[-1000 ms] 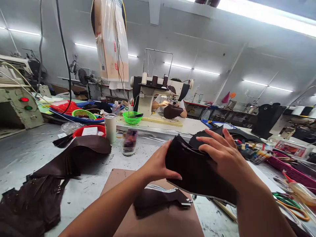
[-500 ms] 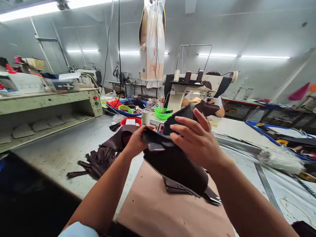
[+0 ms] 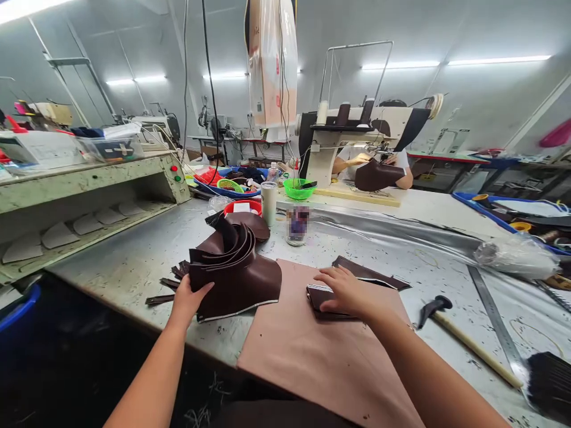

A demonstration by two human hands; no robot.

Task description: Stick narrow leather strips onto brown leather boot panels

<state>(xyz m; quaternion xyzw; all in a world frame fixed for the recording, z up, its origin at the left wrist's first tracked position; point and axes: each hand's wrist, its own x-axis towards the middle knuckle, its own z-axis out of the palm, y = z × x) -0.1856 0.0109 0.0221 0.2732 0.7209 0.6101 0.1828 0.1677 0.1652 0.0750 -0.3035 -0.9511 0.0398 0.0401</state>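
My left hand (image 3: 190,300) pinches the left edge of a curved dark brown leather piece (image 3: 241,285), its thumb lying across the front face. This piece rests against a pile of similar curled leather pieces (image 3: 227,244) on the left of the table. My right hand (image 3: 345,291), fingers apart, reaches over a small stack of brown leather pieces (image 3: 316,297) and touches its top. That stack lies on a pinkish-tan board (image 3: 289,345). Behind it is another folded brown leather piece (image 3: 370,273). Thin brown leather strips (image 3: 165,291) stick out behind my left hand.
A hammer (image 3: 473,345), a steel ruler (image 3: 495,321) and a black brush (image 3: 551,380) lie to the right. A white cup (image 3: 269,205), red basin (image 3: 232,207) and glass jar (image 3: 297,235) stand behind. A co-worker (image 3: 397,169) sits at a sewing machine (image 3: 321,154).
The curved leather piece went from between both hands down to the pile on the left, with my left hand on it. My right hand let go and lowered to the small stack.
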